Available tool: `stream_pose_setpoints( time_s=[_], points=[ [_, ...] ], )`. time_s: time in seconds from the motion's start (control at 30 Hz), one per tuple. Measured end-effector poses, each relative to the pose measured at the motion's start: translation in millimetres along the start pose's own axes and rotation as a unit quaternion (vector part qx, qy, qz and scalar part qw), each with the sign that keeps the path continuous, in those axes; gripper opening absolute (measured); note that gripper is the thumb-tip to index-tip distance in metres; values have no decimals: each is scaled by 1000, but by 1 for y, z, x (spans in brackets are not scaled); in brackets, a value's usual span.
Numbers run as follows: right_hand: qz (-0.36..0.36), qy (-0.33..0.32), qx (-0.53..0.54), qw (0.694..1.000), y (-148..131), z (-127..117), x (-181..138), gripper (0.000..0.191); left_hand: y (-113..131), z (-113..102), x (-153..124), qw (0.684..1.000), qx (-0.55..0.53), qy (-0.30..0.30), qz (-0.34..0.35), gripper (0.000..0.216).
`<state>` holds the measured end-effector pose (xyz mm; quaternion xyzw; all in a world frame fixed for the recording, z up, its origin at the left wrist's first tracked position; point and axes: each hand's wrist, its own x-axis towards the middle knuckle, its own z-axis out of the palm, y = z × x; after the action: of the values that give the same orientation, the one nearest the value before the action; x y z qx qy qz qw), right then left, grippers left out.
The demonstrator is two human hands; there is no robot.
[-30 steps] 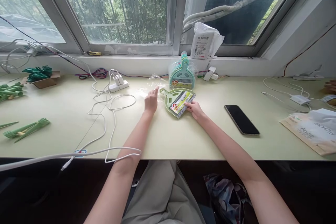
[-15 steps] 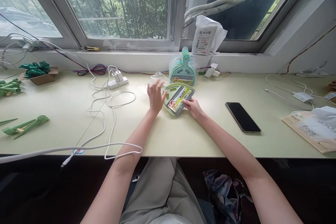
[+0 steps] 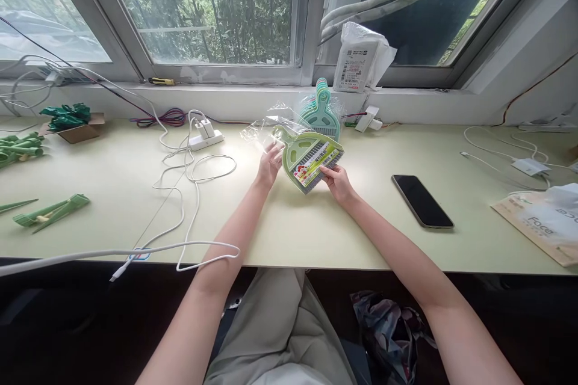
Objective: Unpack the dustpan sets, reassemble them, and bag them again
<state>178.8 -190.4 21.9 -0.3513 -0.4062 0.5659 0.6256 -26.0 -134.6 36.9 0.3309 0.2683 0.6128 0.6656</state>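
A light green dustpan [image 3: 293, 159] with a small grey-bristled brush and a printed label [image 3: 312, 163] is tilted above the table. My right hand [image 3: 338, 183] is closed on its lower right edge, thumb over the bristles. At the handle side, my left hand [image 3: 270, 163] is closed on clear plastic bag film [image 3: 266, 129], which flares up and left around the handle. Its fingertips are partly hidden, so I cannot tell whether they also touch the handle. Right behind stands a stack of teal and green dustpans [image 3: 320, 111] in clear wrap, leaning near the wall.
A black phone [image 3: 422, 201] lies right of my hands, with a tissue pack [image 3: 542, 222] farther right. White cables [image 3: 180, 192] and a power strip [image 3: 205, 139] spread over the left. Green plastic parts [image 3: 54, 212] and a small carton [image 3: 81, 129] sit at far left.
The dustpan has been lifted and moved slightly right and up. My left hand, spread and blurred before, has closed at the handle side, and the bag film has risen.
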Motion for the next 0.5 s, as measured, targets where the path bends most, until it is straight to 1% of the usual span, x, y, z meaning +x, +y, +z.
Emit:
stream_pose_setpoints(
  time_s=[0.07,0.2,0.3,0.43,0.5],
  points=[
    [-2,-3,-12,1000,2,2,-2,31,-7,4,-4,1000,-1,-11,-22,41],
    [-14,12,-3,1000,4,5,-2,31,-19,13,-10,996,26,-60,-52,35],
    [-34,39,20,998,5,2,2,29,-24,18,-15,991,56,-96,-75,28],
    [-53,89,37,994,3,-5,7,24,-30,27,-22,974,79,-161,-139,32],
    [-57,97,40,993,3,-8,8,24,-33,30,-25,972,73,-171,-143,34]
  ],
)
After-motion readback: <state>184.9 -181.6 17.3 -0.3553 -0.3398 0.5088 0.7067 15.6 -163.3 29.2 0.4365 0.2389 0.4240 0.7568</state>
